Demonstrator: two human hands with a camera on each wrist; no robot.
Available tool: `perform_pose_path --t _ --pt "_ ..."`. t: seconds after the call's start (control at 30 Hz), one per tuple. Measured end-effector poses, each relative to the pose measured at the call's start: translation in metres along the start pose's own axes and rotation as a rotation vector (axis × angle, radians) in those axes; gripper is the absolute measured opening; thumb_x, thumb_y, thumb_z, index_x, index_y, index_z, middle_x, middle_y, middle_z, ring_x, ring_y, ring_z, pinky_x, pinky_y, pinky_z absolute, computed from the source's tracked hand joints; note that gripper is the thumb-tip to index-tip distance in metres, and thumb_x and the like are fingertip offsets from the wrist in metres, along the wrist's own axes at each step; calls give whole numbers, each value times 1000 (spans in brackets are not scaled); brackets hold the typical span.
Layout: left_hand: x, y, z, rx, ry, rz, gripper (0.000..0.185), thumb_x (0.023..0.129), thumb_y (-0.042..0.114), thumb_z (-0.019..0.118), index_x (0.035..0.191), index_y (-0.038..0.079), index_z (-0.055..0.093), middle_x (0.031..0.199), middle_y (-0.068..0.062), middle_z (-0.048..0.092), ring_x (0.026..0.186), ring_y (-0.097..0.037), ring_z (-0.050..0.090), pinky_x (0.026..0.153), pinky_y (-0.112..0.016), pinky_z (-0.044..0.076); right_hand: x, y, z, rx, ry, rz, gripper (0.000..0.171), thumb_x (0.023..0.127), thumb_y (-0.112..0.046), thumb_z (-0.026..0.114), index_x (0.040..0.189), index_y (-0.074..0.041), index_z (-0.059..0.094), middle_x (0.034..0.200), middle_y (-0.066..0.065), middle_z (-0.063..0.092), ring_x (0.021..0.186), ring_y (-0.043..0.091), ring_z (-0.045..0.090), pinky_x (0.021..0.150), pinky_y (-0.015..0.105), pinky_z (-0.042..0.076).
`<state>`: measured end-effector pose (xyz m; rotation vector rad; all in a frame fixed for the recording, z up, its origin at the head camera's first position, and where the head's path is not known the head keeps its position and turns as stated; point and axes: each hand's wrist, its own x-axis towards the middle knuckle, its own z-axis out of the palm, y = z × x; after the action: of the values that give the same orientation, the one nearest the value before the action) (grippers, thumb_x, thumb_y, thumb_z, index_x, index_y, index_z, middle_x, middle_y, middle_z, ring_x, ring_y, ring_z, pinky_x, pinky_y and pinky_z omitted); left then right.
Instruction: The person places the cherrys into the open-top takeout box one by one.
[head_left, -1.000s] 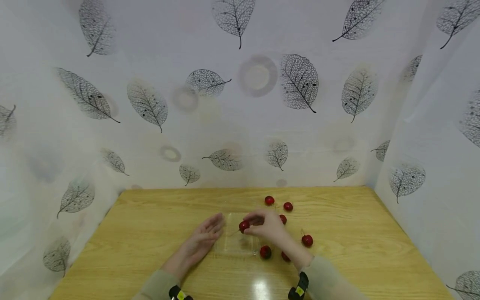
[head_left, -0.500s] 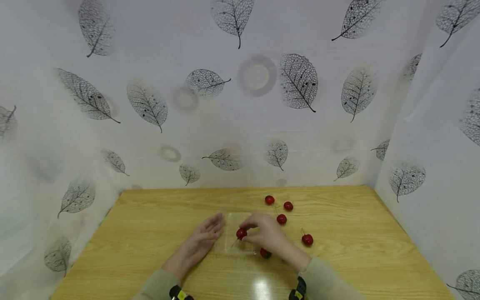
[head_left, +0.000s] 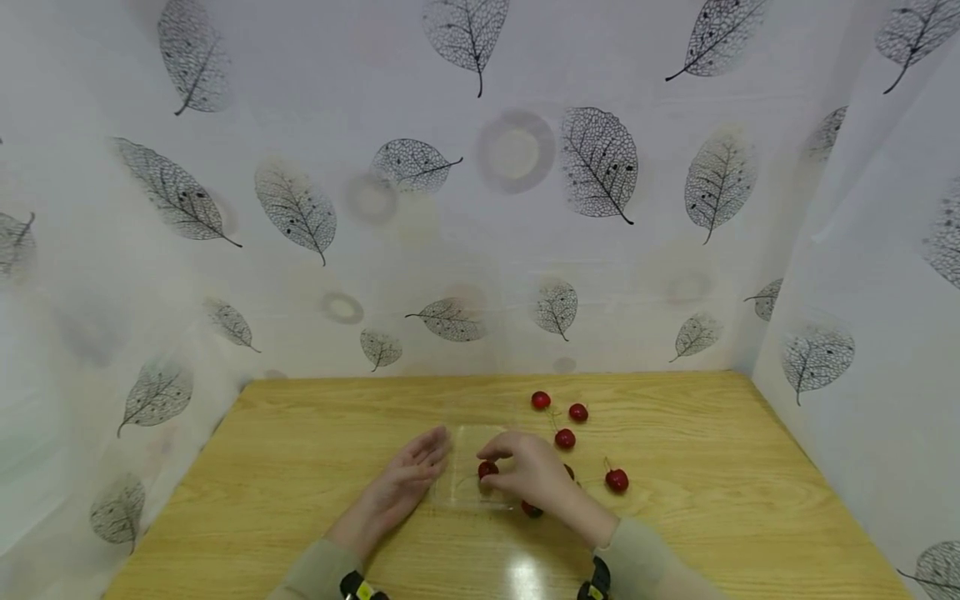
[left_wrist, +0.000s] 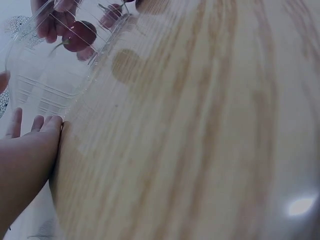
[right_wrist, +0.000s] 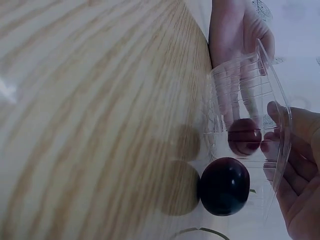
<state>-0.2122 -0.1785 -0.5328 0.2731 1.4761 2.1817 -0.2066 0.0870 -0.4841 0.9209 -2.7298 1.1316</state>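
Observation:
A clear plastic box (head_left: pixel 461 502) stands on the table between my hands. My left hand (head_left: pixel 401 483) rests at its left side, fingers straight along the wall. Over the box's right side reaches my right hand (head_left: pixel 528 475), thumb and forefinger spread around a dark red cherry (head_left: pixel 487 470) low inside the box. In the right wrist view, the thumb is apart from that cherry (right_wrist: pixel 244 136), with other fingertips close beside it. The left wrist view shows the cherry's stem, with fingertips (left_wrist: pixel 48 31) above the fruit. Another cherry (right_wrist: pixel 224 186) lies outside, by the box wall.
More cherries lie to the right: one at the back (head_left: pixel 540 400), others nearby, and a cherry with a stem (head_left: pixel 617 481) farther right. A cherry (head_left: pixel 532 508) under my right wrist is partly hidden. Leaf-printed sheeting (head_left: pixel 480 250) encloses the wooden table (head_left: pixel 315 433).
My right hand has lowered the cherry from above the box down into it, and thumb and forefinger have spread apart. The left hand has stayed in place.

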Motion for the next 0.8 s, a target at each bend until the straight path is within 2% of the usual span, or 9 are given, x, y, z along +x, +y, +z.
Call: perform_pose_path --t 0.1,0.2,0.33,0.47,0.8 --pt "0 0 0 -3 3 -1 82 102 -8 47 167 -7 -3 178 -24 -4 161 -20 24 123 -16 37 0 0 0 27 7 15 25 86 -11 88 109 -6 81 107 5 81 100 23 76 89 37 66" --pt "0 0 0 -8 -2 -1 82 102 -7 47 167 -6 -3 178 -24 -5 163 -24 19 124 -17 37 2 1 1 84 14 33 24 86 -9 87 109 -4 80 106 6 81 100 24 76 90 38 66" --pt "0 1 0 -13 -11 5 83 102 -7 47 167 -7 -4 178 -24 -6 164 -28 14 124 -17 36 3 2 0 197 10 65 24 88 -9 86 111 -2 79 108 10 80 101 28 76 93 47 65" --pt "-1 0 0 -13 -11 11 83 101 -7 47 167 -7 -4 177 -25 -6 163 -25 19 123 -16 37 3 4 -2 288 25 94 26 90 -9 84 114 -1 78 113 13 80 106 33 75 96 54 63" --pt "-2 0 0 -20 0 16 81 101 -8 47 167 -7 -1 177 -26 -2 154 -13 35 124 -18 37 -2 10 -21 369 115 194 26 92 -9 82 117 -4 78 118 14 80 110 34 75 97 47 64"
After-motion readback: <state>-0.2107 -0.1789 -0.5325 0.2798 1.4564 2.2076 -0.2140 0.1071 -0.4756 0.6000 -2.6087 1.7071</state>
